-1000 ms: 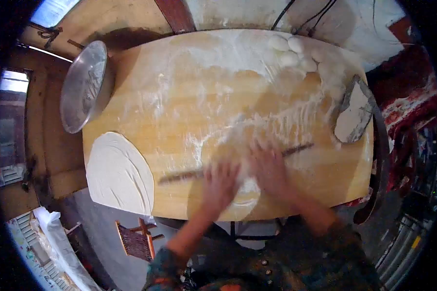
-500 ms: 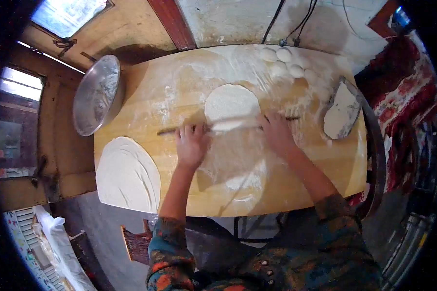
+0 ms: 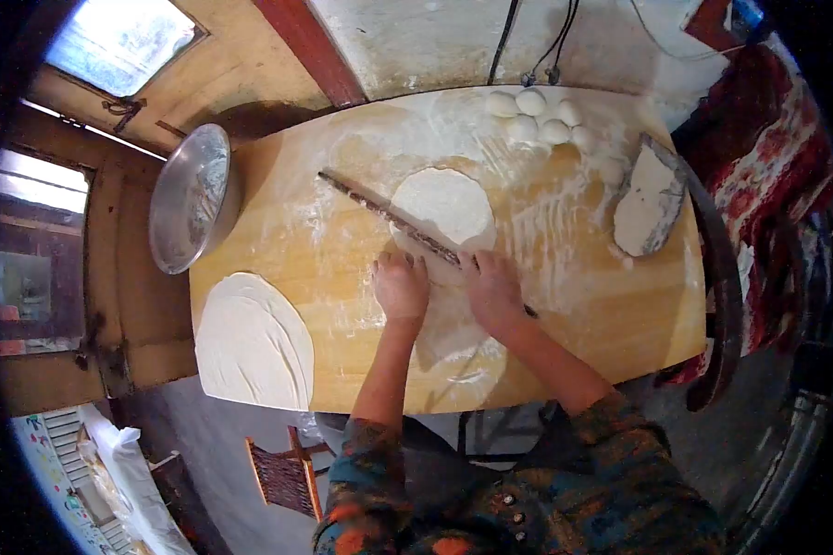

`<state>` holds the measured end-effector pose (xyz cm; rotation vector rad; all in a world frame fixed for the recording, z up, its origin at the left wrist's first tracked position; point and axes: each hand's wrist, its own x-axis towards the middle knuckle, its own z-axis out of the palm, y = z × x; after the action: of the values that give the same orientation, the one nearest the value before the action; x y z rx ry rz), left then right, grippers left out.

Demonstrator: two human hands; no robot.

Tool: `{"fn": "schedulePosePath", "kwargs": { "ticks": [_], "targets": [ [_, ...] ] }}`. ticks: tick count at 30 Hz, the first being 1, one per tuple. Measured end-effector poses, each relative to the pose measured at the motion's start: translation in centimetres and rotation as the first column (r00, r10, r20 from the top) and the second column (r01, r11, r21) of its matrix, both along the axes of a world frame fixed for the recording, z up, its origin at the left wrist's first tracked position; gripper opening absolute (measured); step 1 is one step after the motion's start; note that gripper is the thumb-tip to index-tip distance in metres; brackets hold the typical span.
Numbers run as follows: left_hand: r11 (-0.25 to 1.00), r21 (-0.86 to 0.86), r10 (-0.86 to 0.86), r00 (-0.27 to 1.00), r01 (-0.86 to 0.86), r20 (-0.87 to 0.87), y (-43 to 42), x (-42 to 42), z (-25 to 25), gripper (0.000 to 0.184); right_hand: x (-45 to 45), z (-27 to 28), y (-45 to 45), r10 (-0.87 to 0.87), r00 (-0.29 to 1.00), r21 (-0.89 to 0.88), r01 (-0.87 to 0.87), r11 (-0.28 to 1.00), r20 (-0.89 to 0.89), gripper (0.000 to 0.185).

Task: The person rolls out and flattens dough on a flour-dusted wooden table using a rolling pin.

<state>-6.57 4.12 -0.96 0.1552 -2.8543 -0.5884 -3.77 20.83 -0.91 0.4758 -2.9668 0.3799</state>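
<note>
A round sheet of dough (image 3: pixel 446 205) lies in the middle of the floured wooden table. Across its lower left part runs a thin dark rolling pin (image 3: pixel 386 213), slanting from upper left to lower right. My right hand (image 3: pixel 494 291) is closed on the pin near its lower right part. My left hand (image 3: pixel 402 285) has its fingers curled at the dough's near left edge, below the pin; what they hold, if anything, is hidden. A larger flat dough sheet (image 3: pixel 254 342) lies at the table's left front corner.
Several dough balls (image 3: pixel 553 131) sit at the back right of the table (image 3: pixel 611 314). A floury scrap-like holder (image 3: pixel 650 199) lies at the right edge. A metal bowl (image 3: pixel 190 199) stands tilted at the left edge. Below is a small woven stool (image 3: pixel 285 479).
The rolling pin has turned from nearly level to a steep slant. My left hand has left the pin and moved right and nearer to me; my right hand has also come nearer.
</note>
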Motion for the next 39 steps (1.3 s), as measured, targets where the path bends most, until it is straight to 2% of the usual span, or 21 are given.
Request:
{"fn": "schedulePosePath", "kwargs": {
  "ticks": [1, 2, 3, 4, 5, 6, 7, 8, 10, 12, 15, 17, 19, 22, 25, 27, 31, 34, 37, 38, 39],
  "targets": [
    [0.943, 0.322, 0.026, 0.982, -0.085, 0.185, -0.3, -0.6, 1.1, 0.019, -0.1, 0.2, 0.0, -0.007, 0.998, 0.037, 0.01, 0.999, -0.063, 0.053],
    [0.78, 0.587, -0.013, 0.933, -0.215, 0.359, -0.7, -1.9, 2.2, 0.018, -0.4, 0.3, -0.2, -0.027, 0.996, -0.032, 0.024, 0.999, -0.09, 0.054],
    [0.537, 0.756, -0.108, 0.858, -0.375, 0.502, -0.7, -3.2, 3.0, 0.018, -1.0, 1.8, -1.0, -0.051, 0.992, -0.1, 0.04, 0.994, -0.117, 0.056],
    [0.195, 0.89, -0.122, 0.89, -0.413, 0.44, 0.0, -3.9, 2.7, 0.015, -1.6, 1.9, -1.4, -0.053, 0.993, -0.136, 0.039, 0.99, -0.106, 0.056],
    [0.493, 0.864, -0.118, 0.976, -0.1, 0.18, 0.4, -4.4, 2.3, 0.018, -2.2, 2.0, -1.9, -0.055, 0.994, -0.172, 0.038, 0.984, -0.096, 0.056],
    [0.722, 0.661, -0.199, 0.976, 0.206, -0.087, 0.7, -4.9, 1.6, 0.022, -3.6, 1.0, -2.1, -0.032, 0.998, -0.175, 0.021, 0.984, -0.061, 0.055],
    [0.84, 0.316, -0.349, 0.885, 0.441, -0.307, 1.1, -5.2, 2.4, 0.027, -4.7, 0.8, -2.1, -0.008, 1.0, -0.18, 0.003, 0.984, -0.029, 0.054],
    [0.894, -0.066, -0.448, 0.885, 0.443, -0.127, 0.6, -4.5, 3.4, 0.04, -5.3, 0.7, -1.8, 0.012, 0.999, -0.104, -0.016, 0.994, -0.039, 0.05],
    [0.828, -0.198, -0.539, 0.842, 0.524, -0.029, -1.0, -4.1, 3.0, 0.043, -5.7, 0.8, -0.9, 0.059, 0.997, 0.048, -0.056, 0.997, -0.054, 0.044],
    [0.745, -0.315, -0.601, 0.796, 0.588, 0.063, -2.6, -3.7, 2.8, 0.046, -5.5, 0.8, -0.1, 0.164, 0.985, -0.006, -0.164, 0.987, 0.045, 0.037],
    [0.728, -0.12, -0.673, 0.737, 0.675, 0.065, -3.2, -0.1, 2.0, 0.042, -3.1, 1.0, 2.2, 0.318, 0.945, -0.089, -0.311, 0.946, 0.079, 0.038],
    [0.779, 0.071, -0.627, 0.774, 0.623, 0.092, -1.9, 3.8, 2.6, 0.04, -0.3, 1.7, 3.7, 0.363, 0.931, -0.084, -0.36, 0.929, 0.035, 0.043],
    [0.768, 0.072, -0.639, 0.754, 0.637, 0.152, -0.8, 7.8, 3.5, 0.044, 3.9, 2.6, 4.8, 0.387, 0.922, -0.014, -0.388, 0.922, -0.02, 0.05],
    [0.747, 0.057, -0.664, 0.742, 0.662, 0.087, 0.1, 12.2, 2.4, 0.047, 9.3, 2.7, 4.4, 0.362, 0.92, 0.141, -0.382, 0.913, 0.15, 0.059],
    [0.734, 0.109, -0.677, 0.713, 0.67, 0.18, 0.3, 14.5, 2.6, 0.05, 13.0, 2.9, 3.7, 0.288, 0.95, 0.17, -0.305, 0.937, 0.119, 0.059],
    [0.731, 0.027, -0.679, 0.724, 0.681, 0.124, 0.3, 15.0, 2.6, 0.048, 14.0, 2.5, 2.8, 0.224, 0.967, 0.107, -0.237, 0.966, 0.12, 0.059],
    [0.877, -0.09, -0.463, 0.88, 0.472, 0.112, 0.5, 12.3, 4.4, 0.049, 8.9, 2.0, 0.5, 0.036, 0.986, 0.0, -0.037, 0.999, 0.164, 0.06],
    [0.866, -0.017, -0.488, 0.853, 0.499, 0.182, 0.0, 12.0, 5.7, 0.056, 8.0, 3.1, 0.8, 0.12, 0.946, 0.059, -0.144, 0.988, 0.301, 0.07],
    [0.885, 0.061, -0.463, 0.859, 0.462, 0.22, 0.7, 11.1, 2.8, 0.064, 7.8, 1.3, 1.6, 0.236, 0.958, 0.12, -0.257, 0.959, 0.165, 0.066],
    [0.911, 0.036, -0.411, 0.891, 0.412, 0.192, 1.3, 8.9, 2.5, 0.067, 6.6, -3.1, 1.2, 0.219, 0.97, 0.196, -0.196, 0.961, -0.103, 0.061],
    [0.93, 0.021, -0.365, 0.914, 0.368, 0.179, 1.7, 6.9, 2.1, 0.07, 3.5, -0.5, 0.6, 0.196, 0.979, 0.223, -0.205, 0.953, 0.061, 0.059]
  ]
}}
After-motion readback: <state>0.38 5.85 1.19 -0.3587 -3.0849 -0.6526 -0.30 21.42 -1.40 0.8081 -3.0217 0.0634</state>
